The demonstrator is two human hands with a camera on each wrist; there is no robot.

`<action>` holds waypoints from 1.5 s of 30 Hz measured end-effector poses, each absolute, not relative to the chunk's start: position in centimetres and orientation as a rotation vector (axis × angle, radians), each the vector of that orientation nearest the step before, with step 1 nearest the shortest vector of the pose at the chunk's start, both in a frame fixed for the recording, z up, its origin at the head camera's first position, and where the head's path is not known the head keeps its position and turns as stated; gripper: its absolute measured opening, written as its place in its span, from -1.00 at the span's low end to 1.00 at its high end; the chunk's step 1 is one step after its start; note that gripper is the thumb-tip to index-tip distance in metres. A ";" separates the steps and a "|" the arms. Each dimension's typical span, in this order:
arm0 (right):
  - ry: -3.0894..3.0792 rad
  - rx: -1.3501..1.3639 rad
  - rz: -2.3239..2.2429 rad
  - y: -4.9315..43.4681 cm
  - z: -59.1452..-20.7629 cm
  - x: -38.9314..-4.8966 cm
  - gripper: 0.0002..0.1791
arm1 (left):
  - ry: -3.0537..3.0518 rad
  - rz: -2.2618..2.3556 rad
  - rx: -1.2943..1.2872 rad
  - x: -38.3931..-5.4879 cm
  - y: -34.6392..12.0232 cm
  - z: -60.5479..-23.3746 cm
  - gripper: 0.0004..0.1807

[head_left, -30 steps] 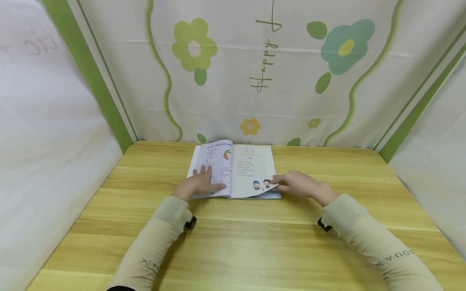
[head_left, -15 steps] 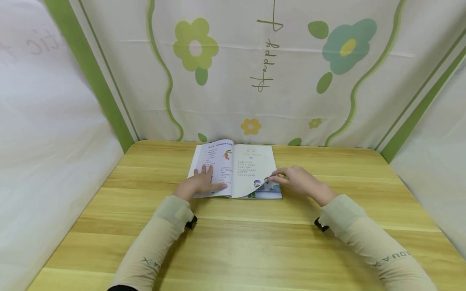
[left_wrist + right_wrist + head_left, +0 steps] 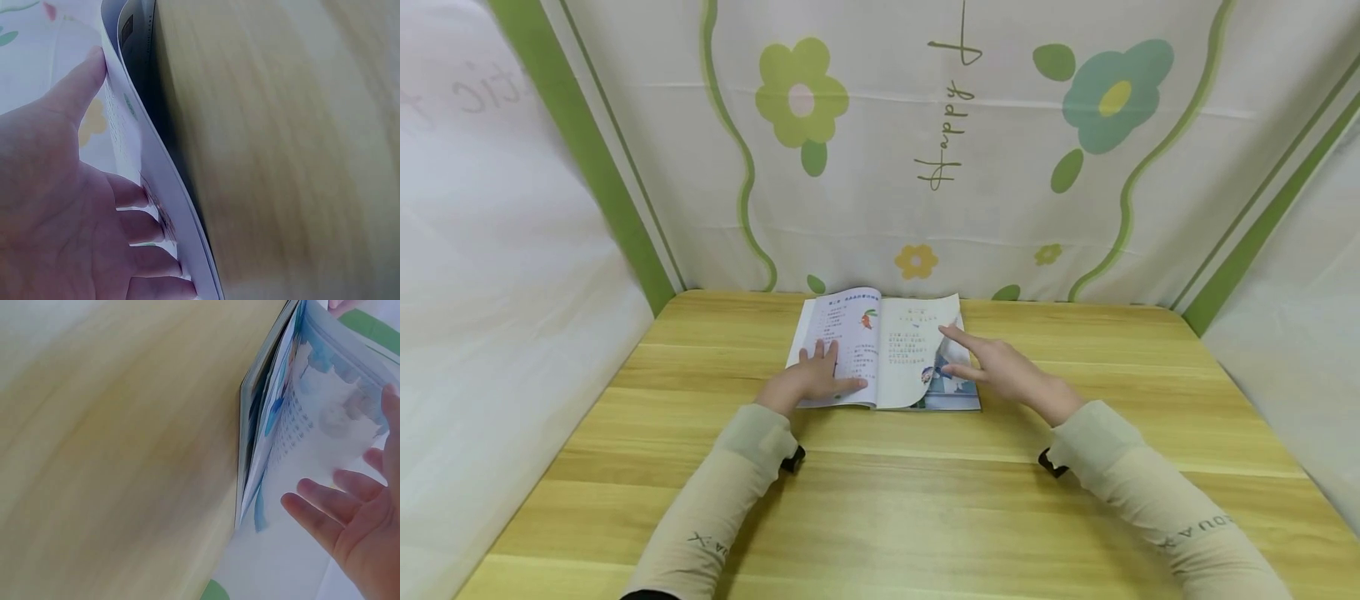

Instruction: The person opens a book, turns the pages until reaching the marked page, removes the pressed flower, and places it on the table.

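An open picture book [image 3: 901, 350] lies at the back of the wooden table. Spread over its left page [image 3: 856, 329] is my left hand [image 3: 808, 377], its fingers laid on the paper; the left wrist view shows the hand [image 3: 56, 206] along the page's bowed edge. The right page [image 3: 904, 337] is lifted and bends over toward the spine, baring a blue illustrated page [image 3: 958, 396] beneath. At the lifted page's outer side, my right hand [image 3: 1011, 371] has its fingers loosely extended. In the right wrist view, the thumb [image 3: 390, 406] is at the lifted page's printed underside.
The wooden table [image 3: 880, 508] extends in front of the book and to both sides. Close behind the book hangs a white curtain [image 3: 880, 208] with flower prints. More white cloth [image 3: 497, 275] hangs at the left and right sides.
My right hand moved left and slightly back, pushing the right page's corner up and over, so more of the picture underneath shows. Its fingers spread from a pinch. The left hand stayed put.
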State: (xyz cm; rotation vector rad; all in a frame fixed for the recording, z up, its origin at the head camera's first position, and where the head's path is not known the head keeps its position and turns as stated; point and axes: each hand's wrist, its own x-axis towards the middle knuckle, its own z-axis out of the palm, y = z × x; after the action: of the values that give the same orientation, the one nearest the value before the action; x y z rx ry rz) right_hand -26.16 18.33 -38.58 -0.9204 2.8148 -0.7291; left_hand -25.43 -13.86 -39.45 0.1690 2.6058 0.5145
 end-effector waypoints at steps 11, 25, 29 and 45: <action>2.691 -1.127 -0.721 15.9 -38.6 -26.4 -0.14 | 2.607 0.526 0.163 -25.4 -13.9 -39.3 0.12; 2.604 -1.296 -0.640 12.0 -38.9 -25.5 -0.28 | 2.606 0.600 0.309 -25.9 -15.0 -39.1 -0.25; 2.599 -1.322 -0.608 11.2 -39.1 -25.4 -0.35 | 2.596 0.685 0.309 -26.2 -15.5 -39.2 -0.28; 2.577 -1.443 -0.577 8.8 -39.9 -25.2 -0.50 | 2.620 0.734 0.305 -26.1 -15.6 -39.3 0.01</action>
State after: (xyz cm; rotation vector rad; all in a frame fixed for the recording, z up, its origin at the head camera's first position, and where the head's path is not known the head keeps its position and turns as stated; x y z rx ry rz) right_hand -25.23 8.84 -39.86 -1.4428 2.5771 -0.5766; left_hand -26.11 -15.59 -39.26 0.3048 2.6196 0.7340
